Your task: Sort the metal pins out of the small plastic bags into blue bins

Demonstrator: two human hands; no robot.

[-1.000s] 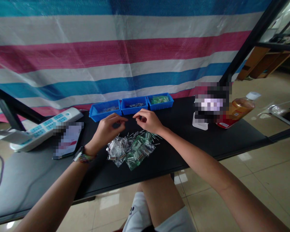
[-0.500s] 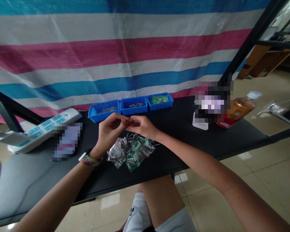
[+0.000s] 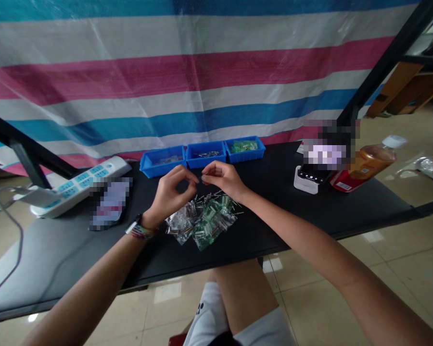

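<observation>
Left: a flat object (image 3: 110, 204), obscured by pixelation. Centre: left hand (image 3: 176, 190), thumb and forefinger narrowly parted, any grip indiscernible; small plastic bags (image 3: 212, 225) heaped on the table (image 3: 274, 178), contents indistinct; right hand (image 3: 225, 181), fingertips bunched, any held item unclear. Right: tilted bottle (image 3: 371, 161), partly masked.

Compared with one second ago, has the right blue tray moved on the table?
No. The right blue tray stays in the same place on the black table, beside the middle tray.
</observation>
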